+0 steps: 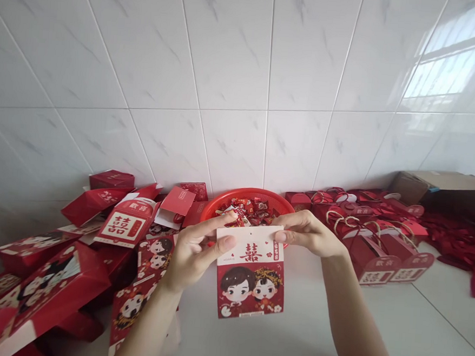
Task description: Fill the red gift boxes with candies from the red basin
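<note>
A red and white paper gift box point(250, 287), printed with a cartoon couple and a red character, hangs upright between my hands, its printed side facing me. At its upper left edge, my left hand point(198, 248) pinches the white top band between thumb and fingers. My right hand point(310, 234) grips the upper right corner, thumb in front. Just behind the box stands a red plastic basket point(210, 206) of wrapped candies point(255, 209), partly hidden by the box and my hands. Whether the box has anything inside, I cannot tell.
Red gift boxes point(88, 276) lie heaped at the left. Boxes with rope handles point(382, 256) stand in rows at the right. Beyond them are a cardboard carton point(444, 181) and a pile of dark red ribbons point(461, 237). A tiled wall point(237, 64) rises behind.
</note>
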Motion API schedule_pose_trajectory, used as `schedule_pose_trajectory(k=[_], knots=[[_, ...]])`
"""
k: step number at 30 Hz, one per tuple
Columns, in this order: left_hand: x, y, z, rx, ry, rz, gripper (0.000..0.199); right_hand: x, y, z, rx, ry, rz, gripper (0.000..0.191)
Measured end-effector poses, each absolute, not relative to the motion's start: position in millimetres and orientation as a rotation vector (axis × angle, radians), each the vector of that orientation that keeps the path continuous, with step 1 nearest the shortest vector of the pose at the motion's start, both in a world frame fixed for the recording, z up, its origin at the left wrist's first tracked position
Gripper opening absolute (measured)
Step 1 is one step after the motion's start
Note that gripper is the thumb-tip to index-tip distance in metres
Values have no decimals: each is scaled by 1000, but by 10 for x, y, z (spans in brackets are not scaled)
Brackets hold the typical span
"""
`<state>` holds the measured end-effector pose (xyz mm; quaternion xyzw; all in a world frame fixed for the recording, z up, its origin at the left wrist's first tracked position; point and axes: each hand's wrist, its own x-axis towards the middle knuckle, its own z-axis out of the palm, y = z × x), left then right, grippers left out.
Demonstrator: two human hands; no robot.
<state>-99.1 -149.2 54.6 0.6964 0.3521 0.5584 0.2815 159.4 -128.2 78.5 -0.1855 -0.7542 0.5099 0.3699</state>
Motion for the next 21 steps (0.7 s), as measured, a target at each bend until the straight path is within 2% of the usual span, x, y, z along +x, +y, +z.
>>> schedule_pose_trajectory(k=[7, 11, 14, 16, 18, 21], knots=[[-912, -1476, 553, 1854, 805, 1383, 57, 1975, -1476, 935, -791, -1792, 656, 34], [-938, -1458, 583, 1918, 816, 1361, 47, 2663, -1773, 1102, -943, -1341, 194, 26], [-960, -1446, 599, 1979, 848, 1372, 38, 3192, -2019, 1182, -1046, -1028, -218, 31], [-961, -1461, 625, 2015, 859, 1380, 31, 3496, -2156, 1172, -1173, -842, -402, 25], [-956, -1488, 662, 2066, 860, 1379, 23, 3762, -2253, 1092, -1336, -685, -469, 21], [-956, -1523, 707, 2167, 861, 1374, 17, 4088, -2304, 825, -1607, -496, -436, 31]])
